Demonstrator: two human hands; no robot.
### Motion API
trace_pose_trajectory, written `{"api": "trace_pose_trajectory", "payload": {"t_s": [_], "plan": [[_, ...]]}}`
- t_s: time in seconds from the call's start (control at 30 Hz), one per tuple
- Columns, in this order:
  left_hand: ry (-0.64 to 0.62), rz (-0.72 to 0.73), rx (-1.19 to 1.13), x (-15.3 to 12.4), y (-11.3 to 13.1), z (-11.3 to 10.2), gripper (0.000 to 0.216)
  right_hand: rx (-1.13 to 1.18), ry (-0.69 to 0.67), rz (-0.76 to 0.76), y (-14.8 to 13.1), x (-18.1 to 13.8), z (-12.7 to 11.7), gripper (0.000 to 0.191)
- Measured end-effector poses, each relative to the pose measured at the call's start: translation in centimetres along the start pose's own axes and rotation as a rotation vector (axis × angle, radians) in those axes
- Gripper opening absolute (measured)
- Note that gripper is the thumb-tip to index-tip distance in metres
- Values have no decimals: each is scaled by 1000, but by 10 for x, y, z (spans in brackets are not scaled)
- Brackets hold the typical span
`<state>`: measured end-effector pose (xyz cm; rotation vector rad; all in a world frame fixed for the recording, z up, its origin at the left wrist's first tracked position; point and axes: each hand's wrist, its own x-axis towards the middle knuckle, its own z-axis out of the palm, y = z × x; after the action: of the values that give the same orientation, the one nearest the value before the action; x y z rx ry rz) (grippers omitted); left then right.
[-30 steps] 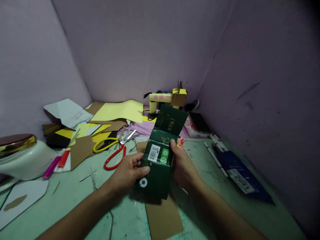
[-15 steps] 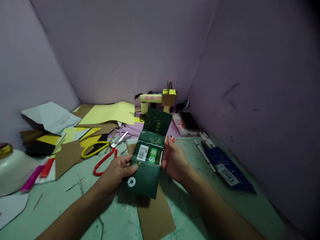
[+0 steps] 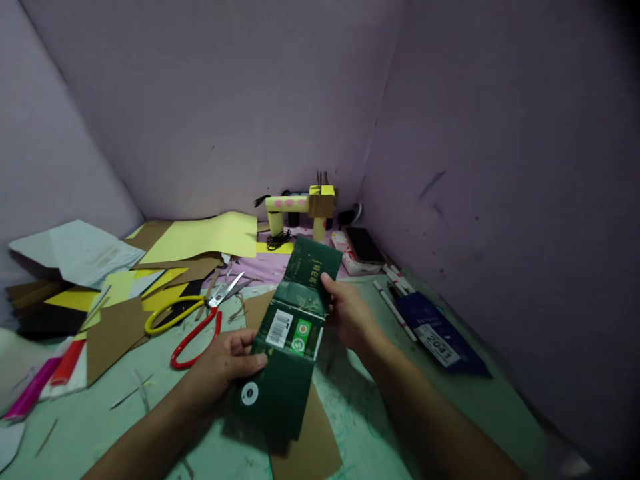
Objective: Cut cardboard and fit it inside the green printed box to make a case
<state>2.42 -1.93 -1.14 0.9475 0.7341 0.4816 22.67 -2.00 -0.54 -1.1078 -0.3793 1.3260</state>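
Observation:
Between my hands is an unfolded dark green carton (image 3: pixel 280 390), creased across into panels, with a barcode, a green label and a round white sticker. My left hand (image 3: pixel 230 363) grips its left edge, thumb on the printed face. At the right edge, my right hand (image 3: pixel 350 307) pinches an upper panel, thumb on top and fingers behind. Under the carton, a strip of brown cardboard (image 3: pixel 313 440) lies on the green tabletop. Scissors (image 3: pixel 217 300) with one yellow and one red handle rest left of the carton, blades apart.
Paper and cardboard scraps (image 3: pixel 115 340) cover the left side, with a yellow sheet (image 3: pixel 205 237) behind. A yellow paper animal figure (image 3: pixel 295 203) stands at the back near the wall. To the right are a phone (image 3: pixel 365 245), white pens (image 3: pixel 395 310) and a blue pouch (image 3: pixel 440 333).
My right hand has shifted up the carton's edge, its thumb now on the upper panel. The carton sits slightly lower in view, and the whole scene has shifted left.

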Motion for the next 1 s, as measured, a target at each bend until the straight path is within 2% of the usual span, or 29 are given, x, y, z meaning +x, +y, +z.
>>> {"api": "trace_pose_trajectory", "payload": {"t_s": [0.1,0.27,0.4,0.63,0.87,1.0], "plan": [[-36,22,72,-4,-1,6,38,-13,28,-41,1,3,-2,13],[5,23,105,-7,1,13,35,-10,20,-62,2,0,1,12],[-12,27,109,-6,1,13,33,-1,35,-78,3,0,2,12],[-3,32,102,-3,-1,12,31,13,8,-227,5,-2,3,21],[9,28,119,-2,-3,13,35,29,-16,-222,3,-2,4,22],[30,36,106,0,-5,10,33,34,-51,-164,5,-4,6,17]]}}
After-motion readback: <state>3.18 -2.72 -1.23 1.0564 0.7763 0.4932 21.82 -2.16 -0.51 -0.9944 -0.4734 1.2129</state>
